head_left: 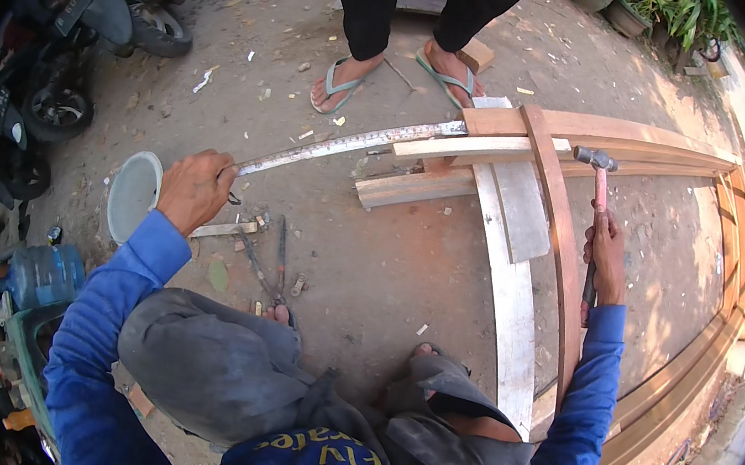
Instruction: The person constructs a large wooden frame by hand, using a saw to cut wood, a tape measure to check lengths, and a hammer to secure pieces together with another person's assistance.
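My left hand (197,190) is closed around the near end of a long, worn, whitish measuring tape (345,149) with markings along it. The tape slants up to the right, and its far end meets the end of a wooden frame beam (605,130). In my right hand (607,250) is a hammer (598,159) with a reddish handle, gripped with its metal head upward. The hammer head is beside a brown wooden strip (556,235) that lies across the beams. A shorter pale batten (474,149) rests along the frame near the tape.
Beneath the strip are a whitish board (508,331) and a grey plank (520,214). Long-handled pincers (269,267) lie by my foot, near a pale round lid or tub (133,196). Another person's sandalled feet (348,81) stand opposite. Motorcycles (105,0) are parked at left.
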A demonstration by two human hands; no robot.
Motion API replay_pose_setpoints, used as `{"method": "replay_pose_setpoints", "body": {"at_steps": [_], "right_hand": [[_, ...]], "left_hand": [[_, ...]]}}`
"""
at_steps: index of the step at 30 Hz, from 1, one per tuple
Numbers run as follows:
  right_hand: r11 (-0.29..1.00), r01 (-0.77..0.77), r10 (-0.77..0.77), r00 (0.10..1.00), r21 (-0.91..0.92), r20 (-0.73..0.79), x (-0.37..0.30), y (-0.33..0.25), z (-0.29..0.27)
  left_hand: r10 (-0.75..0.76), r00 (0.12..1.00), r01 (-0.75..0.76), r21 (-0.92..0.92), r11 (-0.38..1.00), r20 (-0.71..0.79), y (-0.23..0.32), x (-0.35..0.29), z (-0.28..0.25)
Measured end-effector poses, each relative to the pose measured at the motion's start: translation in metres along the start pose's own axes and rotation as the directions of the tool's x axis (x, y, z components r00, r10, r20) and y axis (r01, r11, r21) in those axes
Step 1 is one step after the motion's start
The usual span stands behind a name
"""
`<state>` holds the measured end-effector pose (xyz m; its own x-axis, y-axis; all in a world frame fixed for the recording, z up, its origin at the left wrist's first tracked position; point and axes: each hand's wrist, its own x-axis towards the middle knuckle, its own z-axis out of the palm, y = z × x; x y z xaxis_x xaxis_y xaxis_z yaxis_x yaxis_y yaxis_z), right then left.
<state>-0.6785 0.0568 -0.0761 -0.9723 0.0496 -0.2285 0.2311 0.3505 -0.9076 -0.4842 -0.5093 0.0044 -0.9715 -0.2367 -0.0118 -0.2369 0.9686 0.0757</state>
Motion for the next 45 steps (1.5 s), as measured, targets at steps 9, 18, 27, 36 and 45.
{"method": "replay_pose_setpoints", "body": {"at_steps": [9,18,27,36,45], "right_hand": [[1.0,0.006,-0.006,1.0,0.006,0.008,0.001,-0.005,0.006],[0.999,-0.023,0.026,0.998,0.045,-0.052,0.0,-0.001,0.012],[0.998,0.014,-0.008,0.994,-0.055,0.109,0.001,-0.006,0.019],[0.952,0.152,-0.137,0.988,-0.264,0.077,0.007,0.001,0.009],[0.831,0.191,-0.231,0.973,-0.523,-0.013,-0.157,-0.09,0.047]], "left_hand": [[0.004,1.0,-0.004,0.008,1.0,0.002,-0.003,-0.001,0.0],[0.01,1.0,-0.01,-0.004,1.0,-0.006,-0.003,-0.004,0.001],[-0.006,1.0,0.006,0.002,1.0,0.017,-0.004,-0.005,0.001],[-0.032,0.998,0.032,0.011,0.999,0.044,-0.006,-0.003,0.003],[-0.065,0.99,0.063,0.023,0.998,0.123,-0.01,0.0,0.003]]}}
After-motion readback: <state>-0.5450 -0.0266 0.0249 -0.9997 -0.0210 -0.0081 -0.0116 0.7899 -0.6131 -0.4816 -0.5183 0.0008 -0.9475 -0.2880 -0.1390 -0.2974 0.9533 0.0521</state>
